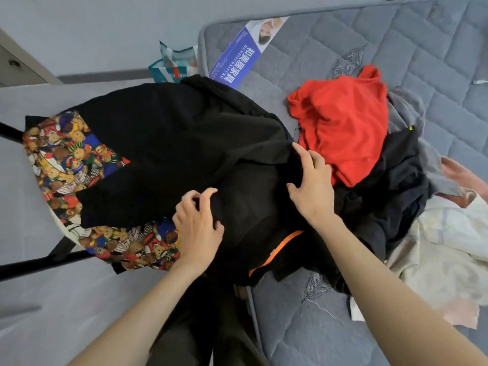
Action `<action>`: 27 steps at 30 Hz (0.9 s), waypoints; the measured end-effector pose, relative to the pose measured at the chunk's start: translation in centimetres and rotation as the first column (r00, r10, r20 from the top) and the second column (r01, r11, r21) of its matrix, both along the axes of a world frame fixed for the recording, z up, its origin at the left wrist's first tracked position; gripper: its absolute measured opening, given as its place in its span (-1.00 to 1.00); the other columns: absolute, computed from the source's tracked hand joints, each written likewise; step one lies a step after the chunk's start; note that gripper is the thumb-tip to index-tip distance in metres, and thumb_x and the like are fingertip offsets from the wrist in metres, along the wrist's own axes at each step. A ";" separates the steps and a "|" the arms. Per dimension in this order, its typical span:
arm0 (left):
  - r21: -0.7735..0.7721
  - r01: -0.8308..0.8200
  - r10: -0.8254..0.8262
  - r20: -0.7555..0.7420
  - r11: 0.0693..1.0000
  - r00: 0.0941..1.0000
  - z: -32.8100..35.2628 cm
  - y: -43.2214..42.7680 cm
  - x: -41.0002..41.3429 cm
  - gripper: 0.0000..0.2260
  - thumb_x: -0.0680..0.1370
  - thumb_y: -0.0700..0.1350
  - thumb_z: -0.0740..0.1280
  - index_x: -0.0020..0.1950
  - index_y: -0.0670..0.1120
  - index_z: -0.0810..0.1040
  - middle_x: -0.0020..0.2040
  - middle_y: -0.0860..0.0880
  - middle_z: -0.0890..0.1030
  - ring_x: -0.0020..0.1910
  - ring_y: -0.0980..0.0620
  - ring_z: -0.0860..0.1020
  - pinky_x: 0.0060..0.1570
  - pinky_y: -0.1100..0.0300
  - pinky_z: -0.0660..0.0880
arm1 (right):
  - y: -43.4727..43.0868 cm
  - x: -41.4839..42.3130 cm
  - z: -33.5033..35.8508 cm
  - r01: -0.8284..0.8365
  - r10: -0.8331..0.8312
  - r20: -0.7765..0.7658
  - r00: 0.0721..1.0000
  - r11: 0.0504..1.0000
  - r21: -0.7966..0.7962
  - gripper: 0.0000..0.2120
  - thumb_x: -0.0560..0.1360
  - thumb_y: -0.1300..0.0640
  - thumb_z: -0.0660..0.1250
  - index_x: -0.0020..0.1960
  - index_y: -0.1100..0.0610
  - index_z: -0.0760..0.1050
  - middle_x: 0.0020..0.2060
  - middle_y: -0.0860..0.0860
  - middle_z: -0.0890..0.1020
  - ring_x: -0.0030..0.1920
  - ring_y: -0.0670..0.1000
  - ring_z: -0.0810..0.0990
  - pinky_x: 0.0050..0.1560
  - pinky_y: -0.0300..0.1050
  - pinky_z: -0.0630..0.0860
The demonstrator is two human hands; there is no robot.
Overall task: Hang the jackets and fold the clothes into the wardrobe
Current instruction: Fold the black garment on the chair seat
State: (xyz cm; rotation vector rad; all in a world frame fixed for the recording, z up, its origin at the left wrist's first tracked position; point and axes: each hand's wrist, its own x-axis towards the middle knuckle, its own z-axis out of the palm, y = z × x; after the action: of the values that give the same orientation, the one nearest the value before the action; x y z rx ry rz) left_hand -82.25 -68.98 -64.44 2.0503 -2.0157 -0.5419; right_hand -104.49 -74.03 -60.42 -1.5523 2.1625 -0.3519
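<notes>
Head camera, steeply downward (close, wide-angle)

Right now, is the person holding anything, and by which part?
The black garment: the left hand pinches a fold near its middle; the right hand rests spread on it.

Blue mattress label [237,59]: "和美居家具", "HEMEIFURNITURE".

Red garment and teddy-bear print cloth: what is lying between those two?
In the head view, a black garment spreads between the red garment and the teddy-bear print cloth. The left hand grips it; the right hand rests on it.
</notes>
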 end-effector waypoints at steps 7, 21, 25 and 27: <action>0.101 -0.254 0.255 0.006 0.962 0.967 -1.8 -6.2 5.5 -0.32 0.44 -0.29 0.42 0.47 0.01 0.23 0.27 -0.14 0.42 0.23 -0.18 0.43 0.16 -0.13 0.39 | -6.6 2.3 -1.4 -0.071 0.070 0.029 0.997 0.996 0.046 -0.69 0.40 0.30 0.36 0.12 0.10 0.50 0.04 0.10 0.50 0.01 0.15 0.52 -0.10 -0.14 0.30; 0.189 0.401 -0.392 -0.084 0.896 0.916 -2.0 -1.2 -2.7 -0.61 0.53 0.18 0.24 0.33 0.11 0.48 0.15 0.03 0.42 0.17 -0.01 0.42 0.17 0.11 0.30 | -4.0 -1.9 0.6 0.072 -0.081 -0.386 0.919 0.997 -0.036 -0.60 0.37 0.30 0.26 0.16 0.07 0.59 0.38 0.07 0.40 0.29 0.23 0.33 0.28 0.10 0.23; 0.305 0.251 -0.278 0.050 0.919 0.959 -3.7 -1.2 1.3 -0.41 0.58 0.08 0.24 0.54 0.19 0.05 0.57 -0.02 -0.04 0.54 -0.16 -0.05 0.43 -0.19 0.05 | -4.5 2.1 -0.6 -0.331 0.345 -0.377 0.859 0.938 0.104 -0.47 0.50 0.06 0.28 0.45 -0.10 0.31 0.55 0.03 0.11 0.50 0.28 0.06 0.43 0.34 -0.05; 0.441 0.309 -0.385 0.093 0.843 0.918 -4.7 -1.5 3.7 -0.23 0.55 0.10 0.29 0.53 0.23 -0.22 0.54 0.04 -0.33 0.52 -0.18 -0.27 0.43 -0.28 -0.10 | -5.2 2.5 -2.1 -0.372 0.481 -0.236 0.844 0.843 0.388 -0.36 0.53 -0.13 0.25 0.52 -0.27 0.02 0.56 -0.07 -0.13 0.52 0.30 -0.22 0.38 0.44 -0.16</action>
State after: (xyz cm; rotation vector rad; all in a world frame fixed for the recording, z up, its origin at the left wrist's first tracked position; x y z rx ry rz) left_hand -78.54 -70.49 -69.18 2.0093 -2.5975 -0.9682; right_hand -101.98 -79.26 -62.56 -1.9293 1.8755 0.4260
